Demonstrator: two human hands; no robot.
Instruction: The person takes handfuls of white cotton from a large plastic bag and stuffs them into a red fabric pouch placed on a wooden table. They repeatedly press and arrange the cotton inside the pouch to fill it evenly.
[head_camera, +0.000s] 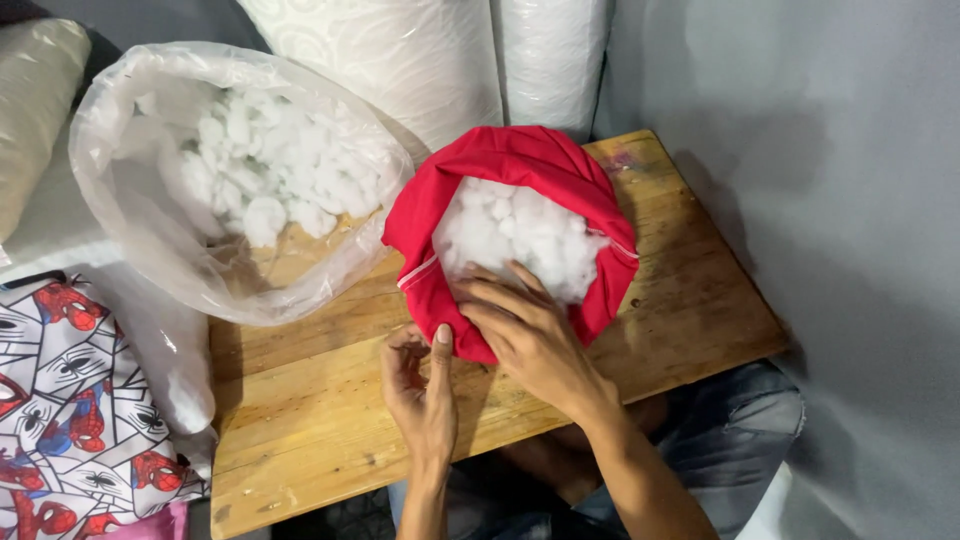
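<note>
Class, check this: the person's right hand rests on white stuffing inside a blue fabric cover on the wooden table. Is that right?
Not quite: the fabric cover is red, not blue. The head view shows the right hand resting on white stuffing inside it, on the wooden table.
</note>
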